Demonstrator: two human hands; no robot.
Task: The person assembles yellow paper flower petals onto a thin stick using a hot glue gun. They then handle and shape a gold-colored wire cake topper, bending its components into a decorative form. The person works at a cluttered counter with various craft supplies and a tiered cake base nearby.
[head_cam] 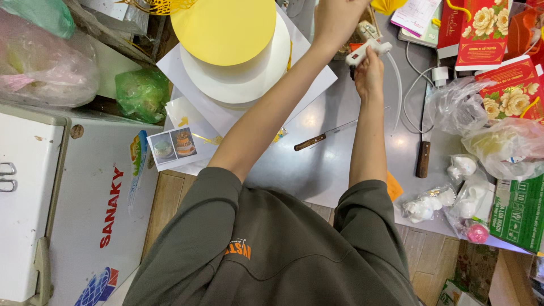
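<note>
A white glue gun (367,50), judged light, rigid and best gripped by its handle, is held closed in the right hand (369,72) just below the left hand (335,20), whose grip cannot be told.

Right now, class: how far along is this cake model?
Done: a yellow disc sits on a white round tier. In hand: the right hand holds a white glue gun; the left hand reaches beyond it. Left: the tier's sides look bare, unlike the photo card.
</note>
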